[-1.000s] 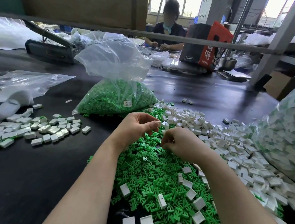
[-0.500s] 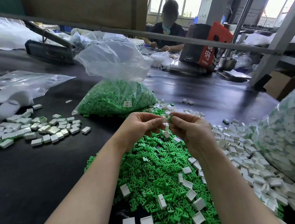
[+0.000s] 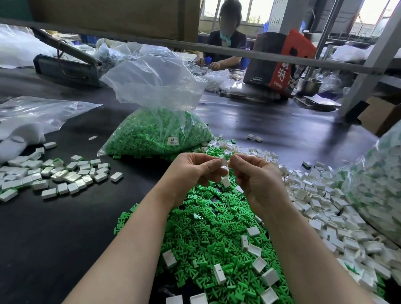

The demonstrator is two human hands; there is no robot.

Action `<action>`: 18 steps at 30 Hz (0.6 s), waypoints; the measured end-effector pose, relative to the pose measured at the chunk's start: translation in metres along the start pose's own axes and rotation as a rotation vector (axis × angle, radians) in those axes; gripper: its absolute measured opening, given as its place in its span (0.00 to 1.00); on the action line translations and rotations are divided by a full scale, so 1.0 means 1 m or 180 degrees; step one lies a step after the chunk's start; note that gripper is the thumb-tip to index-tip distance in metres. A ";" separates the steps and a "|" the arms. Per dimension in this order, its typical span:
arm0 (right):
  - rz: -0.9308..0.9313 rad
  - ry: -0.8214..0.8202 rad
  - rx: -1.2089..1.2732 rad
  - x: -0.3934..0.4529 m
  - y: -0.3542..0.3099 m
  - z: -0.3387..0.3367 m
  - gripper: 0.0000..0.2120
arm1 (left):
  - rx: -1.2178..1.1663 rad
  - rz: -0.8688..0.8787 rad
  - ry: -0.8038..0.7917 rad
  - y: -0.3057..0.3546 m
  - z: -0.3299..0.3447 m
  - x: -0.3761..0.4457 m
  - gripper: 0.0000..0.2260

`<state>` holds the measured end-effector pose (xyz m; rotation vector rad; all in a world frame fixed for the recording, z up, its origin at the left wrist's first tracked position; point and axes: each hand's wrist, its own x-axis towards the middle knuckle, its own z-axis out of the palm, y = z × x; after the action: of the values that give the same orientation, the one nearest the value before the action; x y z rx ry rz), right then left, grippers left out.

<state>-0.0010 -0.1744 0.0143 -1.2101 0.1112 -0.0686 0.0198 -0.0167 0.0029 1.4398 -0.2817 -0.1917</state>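
The left hand [image 3: 193, 173] pinches a white shell [image 3: 223, 162] between thumb and fingertips. The right hand [image 3: 257, 180] pinches a green insert [image 3: 228, 157] against the shell's edge. Both parts are held above the green pile [image 3: 212, 236].

The step in hand is probably seating the insert:
- Turn the shell's open side toward the insert.
- Align the two squarely.
- Press straight in, without twisting.

Spare shells [image 3: 322, 209] lie to the right. Apparently finished pieces [image 3: 49, 176] lie to the left on the tabletop [image 3: 31, 246]. A bag [image 3: 157, 136] of inserts sits beyond the hands.
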 end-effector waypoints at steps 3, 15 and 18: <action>-0.0069 0.0040 -0.0174 0.001 0.003 0.001 0.03 | -0.0147 -0.0017 0.0030 0.002 0.001 -0.001 0.10; -0.0607 0.0312 -0.0800 0.002 0.011 0.000 0.04 | -0.0049 -0.0034 0.0171 -0.001 0.002 0.000 0.05; -0.0620 0.0201 -0.0668 0.002 0.013 0.002 0.05 | -0.0189 -0.0066 0.0185 -0.002 0.003 0.001 0.04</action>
<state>0.0010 -0.1682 0.0024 -1.4264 0.0561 -0.2711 0.0201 -0.0200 0.0010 1.3873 -0.2118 -0.1735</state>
